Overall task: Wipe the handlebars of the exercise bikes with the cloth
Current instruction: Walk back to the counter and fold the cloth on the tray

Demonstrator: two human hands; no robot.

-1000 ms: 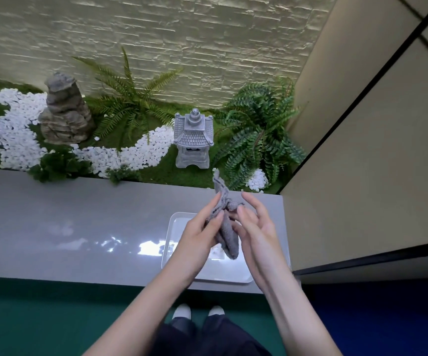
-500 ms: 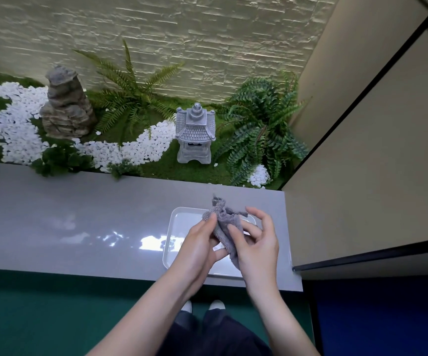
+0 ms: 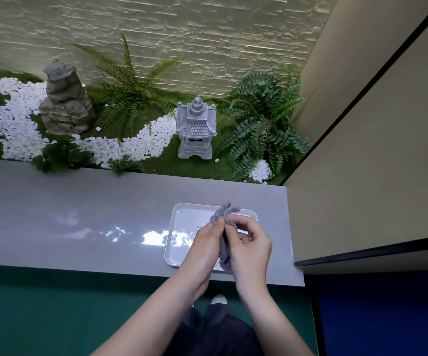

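Grey counter (image 3: pixel 79 217) carries a white tray (image 3: pixel 179 242). Above the tray, left hand (image 3: pixel 205 242) and right hand (image 3: pixel 252 249) both grip the grey cloth (image 3: pixel 224 217), bunched between them, fingers curled round it.

Seen from above: left hand (image 3: pixel 206 242) and right hand (image 3: pixel 251 244) gripping a bunched grey cloth (image 3: pixel 223 219) between them, over a white tray (image 3: pixel 179 227) on a glossy grey ledge (image 3: pixel 79 217). Beyond the ledge, a miniature garden: stone pagoda lantern (image 3: pixel 195 131), layered rock (image 3: pixel 65 98), two ferns, a white pebble path (image 3: pixel 136 143) on green moss, pale brick wall (image 3: pixel 182 34) behind. Below, green floor (image 3: pixel 53 317) and a white shoe toe (image 3: pixel 219 299).
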